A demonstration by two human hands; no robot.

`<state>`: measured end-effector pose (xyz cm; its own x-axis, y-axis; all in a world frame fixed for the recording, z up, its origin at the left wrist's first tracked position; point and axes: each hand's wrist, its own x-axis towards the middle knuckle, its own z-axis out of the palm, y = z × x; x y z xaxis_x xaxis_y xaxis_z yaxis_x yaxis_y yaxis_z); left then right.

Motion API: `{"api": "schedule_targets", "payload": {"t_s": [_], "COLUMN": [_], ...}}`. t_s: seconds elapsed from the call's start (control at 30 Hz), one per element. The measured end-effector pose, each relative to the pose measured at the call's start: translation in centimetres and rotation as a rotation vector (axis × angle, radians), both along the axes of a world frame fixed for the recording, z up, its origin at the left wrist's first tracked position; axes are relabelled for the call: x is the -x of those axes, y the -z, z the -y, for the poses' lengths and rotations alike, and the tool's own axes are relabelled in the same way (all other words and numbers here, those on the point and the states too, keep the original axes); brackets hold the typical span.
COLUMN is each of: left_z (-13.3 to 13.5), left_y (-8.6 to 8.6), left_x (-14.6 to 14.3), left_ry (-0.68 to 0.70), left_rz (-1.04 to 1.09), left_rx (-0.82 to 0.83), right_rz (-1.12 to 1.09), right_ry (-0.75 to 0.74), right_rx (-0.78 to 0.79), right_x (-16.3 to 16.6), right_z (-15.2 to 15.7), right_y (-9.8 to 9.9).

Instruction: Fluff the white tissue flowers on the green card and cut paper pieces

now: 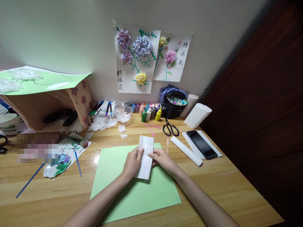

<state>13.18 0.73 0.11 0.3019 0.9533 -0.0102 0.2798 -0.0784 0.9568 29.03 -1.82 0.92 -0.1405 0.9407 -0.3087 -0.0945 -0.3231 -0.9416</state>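
A folded white tissue (146, 156) lies lengthwise on a light green paper sheet (132, 186) on the wooden desk. My left hand (132, 163) grips the tissue's left edge, thumb on top and fingers curled. From the other side my right hand (163, 160) pinches the right edge at about mid-length. Both hands rest on the green sheet.
Black scissors (170, 128), pink sticks (151, 127), a phone (201, 144) on white paper and a white paper roll (186, 150) lie to the right. Paint bottles (149, 113), markers (103, 108), a clear bowl (123, 113) and tissue scraps sit at the back. A paint palette (56, 165) and brushes lie left.
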Motion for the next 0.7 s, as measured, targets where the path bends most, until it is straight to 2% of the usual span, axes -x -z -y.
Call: {"api": "schedule_targets", "payload": {"t_s": [0.1, 0.2, 0.33, 0.47, 0.7], "left_z": [-0.2, -0.3, -0.5, -1.1, -1.8], "left_y": [-0.1, -0.2, -0.1, 0.1, 0.1], "left_x": [-0.2, -0.3, -0.2, 0.1, 0.5], "left_ry": [-0.036, -0.074, -0.128, -0.193, -0.297], "left_rz": [0.013, 0.025, 0.028, 0.038, 0.068], "left_rx": [0.003, -0.003, -0.015, 0.007, -0.022], "right_rz": [-0.017, -0.014, 0.021, 0.037, 0.064], "right_ry": [0.047, -0.037, -0.08, -0.218, -0.267], "right_rx": [-0.016, -0.015, 0.001, 0.012, 0.032], "right_x": [0.3, 0.5, 0.6, 0.5, 0.0], "right_z": [0.0, 0.2, 0.5, 0.6, 0.7], "right_y": [0.4, 0.5, 0.3, -0.1, -0.7]}}
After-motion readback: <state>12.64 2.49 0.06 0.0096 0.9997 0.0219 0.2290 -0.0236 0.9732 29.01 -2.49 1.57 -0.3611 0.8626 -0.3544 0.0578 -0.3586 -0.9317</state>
